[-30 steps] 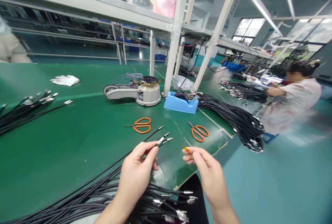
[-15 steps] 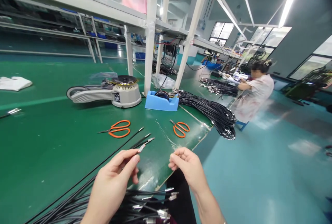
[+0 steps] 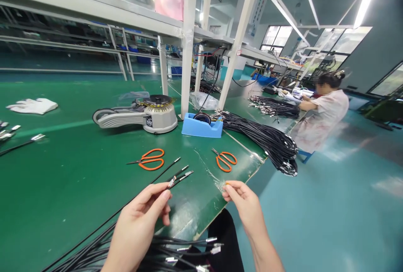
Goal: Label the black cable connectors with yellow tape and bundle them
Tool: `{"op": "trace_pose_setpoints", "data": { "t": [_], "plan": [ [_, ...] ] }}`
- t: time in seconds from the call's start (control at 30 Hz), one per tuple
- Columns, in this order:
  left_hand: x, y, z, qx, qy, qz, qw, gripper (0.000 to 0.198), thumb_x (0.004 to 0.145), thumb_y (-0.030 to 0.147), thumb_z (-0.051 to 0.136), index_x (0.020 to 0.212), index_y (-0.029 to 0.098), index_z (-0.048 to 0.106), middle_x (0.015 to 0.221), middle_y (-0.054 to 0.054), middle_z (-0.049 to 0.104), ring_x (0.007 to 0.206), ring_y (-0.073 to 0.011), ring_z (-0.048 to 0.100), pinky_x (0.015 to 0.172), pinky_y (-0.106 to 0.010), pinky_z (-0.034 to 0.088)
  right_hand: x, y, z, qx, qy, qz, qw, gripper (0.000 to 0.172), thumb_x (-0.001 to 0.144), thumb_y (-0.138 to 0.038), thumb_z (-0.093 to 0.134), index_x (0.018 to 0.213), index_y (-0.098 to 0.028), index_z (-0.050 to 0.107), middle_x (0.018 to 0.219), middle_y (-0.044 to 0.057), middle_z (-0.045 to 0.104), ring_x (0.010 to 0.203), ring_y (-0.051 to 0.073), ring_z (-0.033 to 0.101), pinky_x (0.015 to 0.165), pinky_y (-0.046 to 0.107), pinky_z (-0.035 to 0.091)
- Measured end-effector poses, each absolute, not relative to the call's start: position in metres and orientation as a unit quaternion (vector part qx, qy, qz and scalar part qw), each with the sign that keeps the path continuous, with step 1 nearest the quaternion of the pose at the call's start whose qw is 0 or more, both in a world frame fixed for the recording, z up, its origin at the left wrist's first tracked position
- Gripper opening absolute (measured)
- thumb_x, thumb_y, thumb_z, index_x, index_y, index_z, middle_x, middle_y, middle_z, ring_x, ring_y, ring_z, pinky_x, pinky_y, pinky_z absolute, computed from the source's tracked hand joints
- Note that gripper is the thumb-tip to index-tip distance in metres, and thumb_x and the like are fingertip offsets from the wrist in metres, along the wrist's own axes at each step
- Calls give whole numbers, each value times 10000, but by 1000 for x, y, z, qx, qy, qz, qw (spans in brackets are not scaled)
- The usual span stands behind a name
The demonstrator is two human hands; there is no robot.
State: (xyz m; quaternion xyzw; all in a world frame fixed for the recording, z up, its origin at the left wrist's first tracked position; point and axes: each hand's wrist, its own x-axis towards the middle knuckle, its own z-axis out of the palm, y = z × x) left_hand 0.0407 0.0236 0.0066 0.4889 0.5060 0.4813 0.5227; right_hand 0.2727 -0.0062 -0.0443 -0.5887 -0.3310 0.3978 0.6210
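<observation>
My left hand [image 3: 138,217] pinches a black cable by its end, where a silver metal connector [image 3: 172,181] sticks out past the thumb and forefinger. Apart from it, over the table's edge, my right hand [image 3: 245,205] has thumb and forefinger pressed together. A tiny yellowish piece [image 3: 227,183] shows at those fingertips, too small to make out further. Several black cables with metal tips [image 3: 188,173] lie on the green table just beyond my left hand. Below it is a pile of black cables [image 3: 176,244] with silver connectors, partly hidden by my wrist.
Two orange-handled scissors [image 3: 153,163] [image 3: 227,163] lie ahead. Behind them stand a grey tape dispenser machine [image 3: 160,119], a blue tape holder [image 3: 201,127] and a black cable bundle [image 3: 261,135]. A white glove [image 3: 33,106] lies left. A co-worker [image 3: 329,108] sits at right.
My right hand has moved right, away from my left, and a yellowish bit now shows at its fingertips. My left hand keeps the cable. The view has turned slightly left.
</observation>
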Motion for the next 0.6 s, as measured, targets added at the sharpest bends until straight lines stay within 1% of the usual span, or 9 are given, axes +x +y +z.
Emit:
{"op": "trace_pose_setpoints", "data": {
  "t": [0.07,0.13,0.2,0.3,0.4,0.5,0.57,0.6],
  "plan": [
    [41,24,4,476,505,484,533,367,720,423,705,977,167,650,560,49,574,449,-102,507,520,-229,414,274,-4,-45,-600,-342,403,601,302,654,-413,792,727,-138,689,644,32,684,625,172,637,626,292,517],
    [41,25,3,460,507,484,545,390,730,422,697,1016,162,647,561,50,564,446,-89,475,486,-213,379,275,-3,-45,-615,-354,406,576,290,663,-414,782,694,-138,697,633,41,688,608,179,634,610,296,511],
    [42,26,3,451,507,486,550,391,733,418,692,1023,158,656,555,51,551,444,-81,455,476,-206,359,274,-3,-45,-623,-364,414,555,314,673,-443,767,720,-135,728,686,73,718,627,201,650,625,318,523],
    [42,26,5,455,502,496,544,380,731,422,688,1004,158,676,552,53,529,443,-79,450,487,-211,369,271,-1,-45,-614,-382,431,540,378,683,-500,745,773,-133,756,781,115,746,685,236,676,665,349,545],
    [41,24,6,458,497,510,532,388,725,461,689,982,170,685,602,46,533,449,-80,460,478,-213,381,268,3,-46,-604,-395,424,548,442,686,-548,723,846,-137,761,819,123,749,690,241,678,668,359,548],
    [39,23,5,457,497,505,537,420,726,523,672,968,181,688,648,35,537,434,-80,451,426,-209,371,266,11,-47,-616,-387,396,561,517,648,-582,730,927,-147,761,791,110,745,679,245,675,679,372,542],
    [37,23,6,456,494,504,542,431,716,547,670,943,182,692,652,32,535,418,-79,442,396,-209,370,263,18,-45,-619,-373,382,576,545,600,-583,757,937,-154,763,780,104,744,685,257,679,680,379,542],
    [36,23,7,456,491,507,542,429,711,551,673,929,182,695,650,31,532,413,-79,439,389,-210,376,261,20,-44,-617,-369,375,585,530,582,-577,768,907,-158,767,766,99,742,680,261,679,670,378,543]
  ]
}}
